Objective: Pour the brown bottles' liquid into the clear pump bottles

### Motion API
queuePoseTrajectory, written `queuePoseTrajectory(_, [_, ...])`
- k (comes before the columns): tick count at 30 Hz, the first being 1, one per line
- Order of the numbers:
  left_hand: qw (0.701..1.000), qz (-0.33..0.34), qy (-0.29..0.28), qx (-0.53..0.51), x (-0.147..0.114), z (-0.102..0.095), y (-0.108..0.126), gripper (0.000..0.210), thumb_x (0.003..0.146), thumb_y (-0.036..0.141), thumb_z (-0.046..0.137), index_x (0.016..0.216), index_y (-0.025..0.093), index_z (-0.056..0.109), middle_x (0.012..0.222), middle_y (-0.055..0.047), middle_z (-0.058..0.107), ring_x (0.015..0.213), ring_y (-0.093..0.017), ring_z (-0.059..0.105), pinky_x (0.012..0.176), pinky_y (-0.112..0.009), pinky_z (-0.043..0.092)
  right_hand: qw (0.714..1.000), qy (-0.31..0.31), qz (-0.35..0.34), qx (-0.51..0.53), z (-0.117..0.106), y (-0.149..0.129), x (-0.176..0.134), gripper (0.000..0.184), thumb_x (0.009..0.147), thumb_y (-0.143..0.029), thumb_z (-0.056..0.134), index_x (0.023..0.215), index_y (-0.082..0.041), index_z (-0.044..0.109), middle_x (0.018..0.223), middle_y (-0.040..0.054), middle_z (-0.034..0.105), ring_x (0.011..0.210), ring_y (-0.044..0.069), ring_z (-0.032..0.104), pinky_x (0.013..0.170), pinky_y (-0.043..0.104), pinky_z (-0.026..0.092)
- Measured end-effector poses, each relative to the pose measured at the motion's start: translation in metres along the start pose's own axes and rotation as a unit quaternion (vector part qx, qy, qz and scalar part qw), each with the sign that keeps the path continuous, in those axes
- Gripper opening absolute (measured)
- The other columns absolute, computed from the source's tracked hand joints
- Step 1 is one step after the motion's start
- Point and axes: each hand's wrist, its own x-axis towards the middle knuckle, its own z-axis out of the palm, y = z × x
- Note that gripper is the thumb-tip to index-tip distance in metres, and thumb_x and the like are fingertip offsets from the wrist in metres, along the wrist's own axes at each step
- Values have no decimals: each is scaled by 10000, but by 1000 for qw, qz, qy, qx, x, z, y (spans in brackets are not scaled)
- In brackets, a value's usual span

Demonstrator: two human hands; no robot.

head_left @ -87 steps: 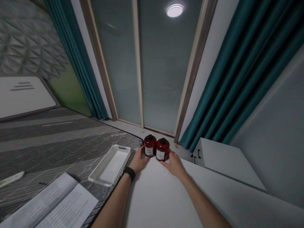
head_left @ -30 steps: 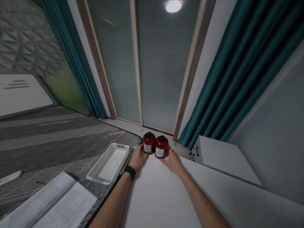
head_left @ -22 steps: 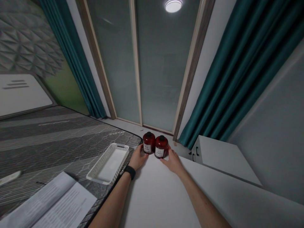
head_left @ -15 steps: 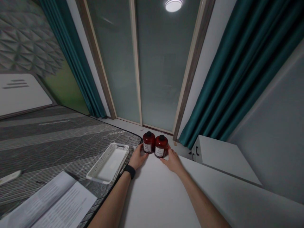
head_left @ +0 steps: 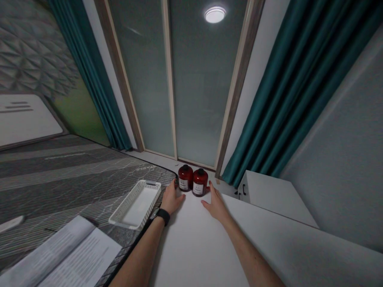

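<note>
Two dark red bottles with black caps and white labels stand upright side by side at the far end of the white tabletop (head_left: 200,239). The left bottle (head_left: 185,178) seems to touch the right bottle (head_left: 200,183). My left hand (head_left: 172,198), with a black band on its wrist, is just left of the pair, fingers apart and holding nothing. On the other side, my right hand (head_left: 216,202) is spread open close to the right bottle; whether a fingertip still touches it I cannot tell.
A white basket (head_left: 136,205) and an open booklet (head_left: 80,255) lie on the grey patterned mat (head_left: 74,175) to the left. A white cabinet (head_left: 275,197) with dark handles stands at the right. Beyond the table are a glass sliding door (head_left: 197,91) and teal curtains (head_left: 278,103).
Both hands have let go of the bottles and drawn slightly back from them, fingers opening. The bottles stay at the table's far end. The view has shifted a little.
</note>
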Motion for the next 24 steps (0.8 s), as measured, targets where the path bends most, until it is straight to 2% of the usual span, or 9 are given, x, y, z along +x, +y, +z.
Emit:
queuePoseTrajectory(5, [996, 11, 12, 90, -13, -7, 14, 769, 704, 206, 720, 1387, 157, 371, 1272, -150, 546, 1239, -335, 477, 1037, -466, 360, 1000, 15, -7, 8, -3, -1, -17, 858, 798, -187, 601, 1531, -157, 157, 1290, 148, 585, 1224, 291, 537, 1078, 473, 397])
queuePoseTrajectory(11, [990, 16, 4, 141, -36, -4, 36, 590, 735, 220, 687, 1281, 174, 468, 1181, -123, 518, 1172, -330, 483, 974, -459, 382, 999, 33, -13, 15, -9, -6, -39, 822, 800, -146, 565, 1524, -169, 176, 1277, 142, 592, 1218, 281, 540, 1075, 481, 404])
queuePoseTrajectory(18, [988, 66, -57, 130, -66, 12, 65, 417, 810, 255, 634, 1204, 168, 527, 1128, -110, 523, 1117, -290, 505, 955, -410, 410, 999, 51, -6, 11, -20, -14, -72, 802, 793, -118, 556, 1515, -178, 212, 1227, 134, 618, 1173, 275, 568, 1042, 474, 440])
queuePoseTrajectory(24, [974, 132, -138, 121, -90, 27, 91, 395, 817, 284, 632, 1191, 189, 547, 1165, -97, 543, 1122, -276, 513, 933, -387, 421, 997, 79, 8, 8, -29, -19, -96, 789, 797, -101, 545, 1513, -160, 221, 1234, 139, 617, 1182, 265, 561, 1050, 461, 436])
